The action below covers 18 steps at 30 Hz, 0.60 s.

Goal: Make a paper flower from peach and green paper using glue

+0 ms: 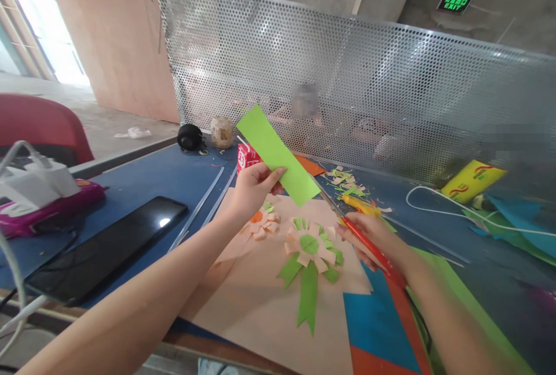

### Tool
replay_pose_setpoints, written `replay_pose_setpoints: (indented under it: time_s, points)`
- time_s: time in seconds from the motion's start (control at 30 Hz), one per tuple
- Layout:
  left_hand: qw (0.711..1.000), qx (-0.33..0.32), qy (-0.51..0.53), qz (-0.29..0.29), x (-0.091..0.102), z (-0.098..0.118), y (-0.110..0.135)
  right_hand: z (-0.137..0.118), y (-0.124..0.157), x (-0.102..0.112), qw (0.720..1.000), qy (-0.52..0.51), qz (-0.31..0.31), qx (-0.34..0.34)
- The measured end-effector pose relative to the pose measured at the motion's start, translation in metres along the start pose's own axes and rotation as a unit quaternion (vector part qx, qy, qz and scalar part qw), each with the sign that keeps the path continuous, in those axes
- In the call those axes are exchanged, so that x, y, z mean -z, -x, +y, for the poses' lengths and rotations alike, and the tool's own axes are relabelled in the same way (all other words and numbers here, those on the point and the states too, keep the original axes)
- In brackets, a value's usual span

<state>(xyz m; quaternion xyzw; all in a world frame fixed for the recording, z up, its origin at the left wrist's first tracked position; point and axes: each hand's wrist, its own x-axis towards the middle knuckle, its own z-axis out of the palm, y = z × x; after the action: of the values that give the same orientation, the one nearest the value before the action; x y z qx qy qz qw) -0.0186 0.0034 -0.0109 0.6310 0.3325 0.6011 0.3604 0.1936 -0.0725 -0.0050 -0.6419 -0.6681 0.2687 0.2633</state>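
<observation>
My left hand (254, 189) pinches the lower edge of a bright green paper strip (278, 155) and holds it up above the table. My right hand (373, 239) is closed around red-handled scissors (369, 244), whose blades point toward the strip's lower right corner. Below both hands, on a peach paper sheet (260, 305), lies a paper flower (310, 253) with peach petals, a green centre and green leaves and stem. A smaller peach flower (263, 224) with an orange centre sits just under my left wrist.
A black phone (108, 247) lies at left on the blue table, beside a pink and white device (39, 195). Blue, orange and green sheets (382, 328) overlap at right. Paper scraps (347, 181), a yellow glue tube (471, 181), a white cable and a perforated metal screen (347, 85) stand behind.
</observation>
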Motion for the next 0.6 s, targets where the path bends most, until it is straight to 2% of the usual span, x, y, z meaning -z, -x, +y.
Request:
replay_pose_setpoints:
  time_s: [0.23, 0.6]
  points:
    - [1.000, 0.009, 0.004, 0.003, 0.0003, -0.0016, -0.0007, -0.0056, 0.0026, 0.0014, 0.998, -0.020, -0.016, -0.057]
    - [0.999, 0.022, 0.020, -0.018, -0.0029, -0.0037, 0.0012, -0.0069, 0.0032, 0.0016, 0.995, -0.059, -0.048, -0.071]
